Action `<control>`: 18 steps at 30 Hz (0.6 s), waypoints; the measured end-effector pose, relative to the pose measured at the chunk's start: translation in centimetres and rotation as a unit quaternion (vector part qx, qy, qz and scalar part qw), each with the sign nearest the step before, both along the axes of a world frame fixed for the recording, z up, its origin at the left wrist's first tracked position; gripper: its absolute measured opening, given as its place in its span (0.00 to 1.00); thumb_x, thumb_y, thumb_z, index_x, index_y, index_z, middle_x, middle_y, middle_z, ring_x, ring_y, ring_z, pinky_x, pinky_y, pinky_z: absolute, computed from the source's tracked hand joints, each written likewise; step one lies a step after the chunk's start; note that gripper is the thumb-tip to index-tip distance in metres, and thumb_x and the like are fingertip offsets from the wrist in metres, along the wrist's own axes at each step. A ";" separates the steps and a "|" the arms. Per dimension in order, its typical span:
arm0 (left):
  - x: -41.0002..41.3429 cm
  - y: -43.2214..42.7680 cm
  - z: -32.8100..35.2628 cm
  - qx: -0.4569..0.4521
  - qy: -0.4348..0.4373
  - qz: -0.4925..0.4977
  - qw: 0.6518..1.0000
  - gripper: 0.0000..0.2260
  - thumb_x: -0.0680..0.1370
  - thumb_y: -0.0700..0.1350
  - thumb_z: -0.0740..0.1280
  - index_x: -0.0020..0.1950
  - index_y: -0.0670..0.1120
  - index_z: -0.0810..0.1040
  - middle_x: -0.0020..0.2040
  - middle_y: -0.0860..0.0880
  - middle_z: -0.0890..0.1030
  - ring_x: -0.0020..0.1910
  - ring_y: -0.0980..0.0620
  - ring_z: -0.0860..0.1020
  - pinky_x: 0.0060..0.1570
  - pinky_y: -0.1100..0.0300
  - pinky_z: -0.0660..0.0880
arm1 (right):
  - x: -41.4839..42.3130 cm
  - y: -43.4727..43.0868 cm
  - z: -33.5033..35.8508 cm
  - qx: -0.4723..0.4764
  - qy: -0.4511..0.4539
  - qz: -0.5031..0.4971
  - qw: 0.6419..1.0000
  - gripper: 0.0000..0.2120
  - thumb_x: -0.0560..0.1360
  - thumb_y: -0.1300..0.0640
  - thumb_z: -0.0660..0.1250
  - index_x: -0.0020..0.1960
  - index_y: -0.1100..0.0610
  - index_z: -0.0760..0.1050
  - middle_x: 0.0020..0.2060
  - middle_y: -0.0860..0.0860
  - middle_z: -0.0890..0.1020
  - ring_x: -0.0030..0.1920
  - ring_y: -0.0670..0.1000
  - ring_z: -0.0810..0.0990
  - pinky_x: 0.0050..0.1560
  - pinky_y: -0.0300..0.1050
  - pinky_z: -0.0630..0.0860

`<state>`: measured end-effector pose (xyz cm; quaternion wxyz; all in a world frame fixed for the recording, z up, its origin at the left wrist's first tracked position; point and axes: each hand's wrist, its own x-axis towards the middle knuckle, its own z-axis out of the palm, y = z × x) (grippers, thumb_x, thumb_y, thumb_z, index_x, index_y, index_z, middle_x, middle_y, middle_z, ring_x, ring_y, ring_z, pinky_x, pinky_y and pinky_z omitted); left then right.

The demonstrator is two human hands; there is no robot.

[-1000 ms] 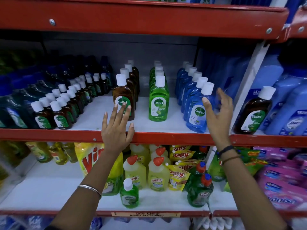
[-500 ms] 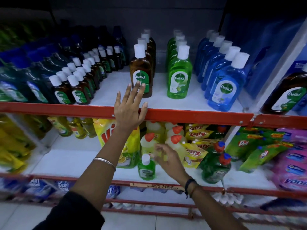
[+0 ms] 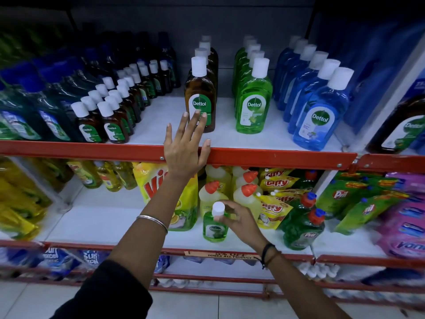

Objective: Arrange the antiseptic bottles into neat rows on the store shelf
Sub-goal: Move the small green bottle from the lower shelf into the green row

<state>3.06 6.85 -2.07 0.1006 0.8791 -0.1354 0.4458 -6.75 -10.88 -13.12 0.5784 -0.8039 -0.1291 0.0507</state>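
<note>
On the upper shelf (image 3: 276, 156), antiseptic bottles stand in rows running front to back: brown ones (image 3: 200, 88), green ones (image 3: 253, 107), blue ones (image 3: 319, 118), and small brown ones (image 3: 112, 127) at the left. My left hand (image 3: 184, 148) lies open on the red shelf edge, its fingertips touching the front brown bottle's label. On the lower shelf (image 3: 103, 222) a small green antiseptic bottle (image 3: 215, 231) stands alone at the front. My right hand (image 3: 241, 222) grips it at the neck, just under the white cap.
Around the small bottle are a yellow Vim pouch (image 3: 156, 187), yellow bottles with orange caps (image 3: 246, 196) and green Pril bottles (image 3: 303, 229). Pink pouches (image 3: 404, 226) lie at the right. A large brown bottle (image 3: 400, 130) stands beyond the shelf upright (image 3: 395, 88).
My right hand dropped from the blue bottles on the upper shelf to the lower shelf and closed on the small green bottle. The view tilted down. My left hand stayed at the shelf edge.
</note>
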 end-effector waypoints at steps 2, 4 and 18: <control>-0.1 0.0 0.1 -0.001 0.004 -0.001 1.000 0.24 0.82 0.56 0.49 0.75 0.49 0.66 0.73 0.48 0.70 0.73 0.47 0.67 0.69 0.39 0.63 | -0.1 -1.0 2.3 0.025 -0.025 -0.020 0.999 0.16 0.71 0.57 0.74 0.54 0.43 0.76 0.51 0.44 0.82 0.52 0.41 0.80 0.52 0.32 0.74; -0.2 0.0 0.1 -0.003 0.006 -0.003 1.000 0.24 0.82 0.56 0.49 0.75 0.49 0.66 0.73 0.48 0.71 0.73 0.47 0.67 0.68 0.39 0.64 | -0.2 -2.0 4.9 0.049 -0.052 -0.039 0.997 0.17 0.70 0.58 0.74 0.53 0.41 0.76 0.50 0.42 0.82 0.49 0.39 0.80 0.50 0.31 0.75; -0.6 -0.2 0.5 -0.017 0.029 -0.009 0.999 0.24 0.81 0.55 0.52 0.75 0.48 0.65 0.73 0.47 0.70 0.73 0.46 0.66 0.67 0.37 0.65 | 2.9 -5.9 23.8 0.166 -0.355 -0.185 0.901 0.14 0.72 0.50 0.68 0.54 0.55 0.78 0.44 0.48 0.83 0.45 0.47 0.80 0.47 0.42 0.78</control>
